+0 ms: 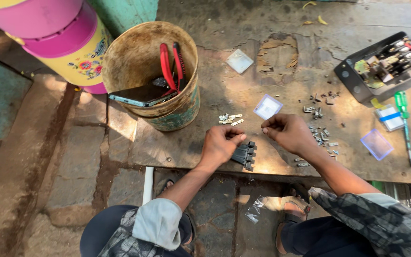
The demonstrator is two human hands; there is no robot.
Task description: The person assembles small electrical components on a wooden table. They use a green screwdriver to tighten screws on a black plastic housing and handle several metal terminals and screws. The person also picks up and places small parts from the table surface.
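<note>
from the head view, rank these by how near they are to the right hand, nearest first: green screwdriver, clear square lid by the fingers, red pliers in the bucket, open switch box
From the right hand:
1. Clear square lid, just above the fingertips.
2. Green screwdriver, far right on the board.
3. Red pliers, up left inside the rusty bucket; too close to call against the screwdriver.
4. Open switch box, upper right corner.

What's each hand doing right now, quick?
Left hand: closed, resting on the black comb-like part.
Right hand: fingers pinched shut; what it holds cannot be told.
</note>
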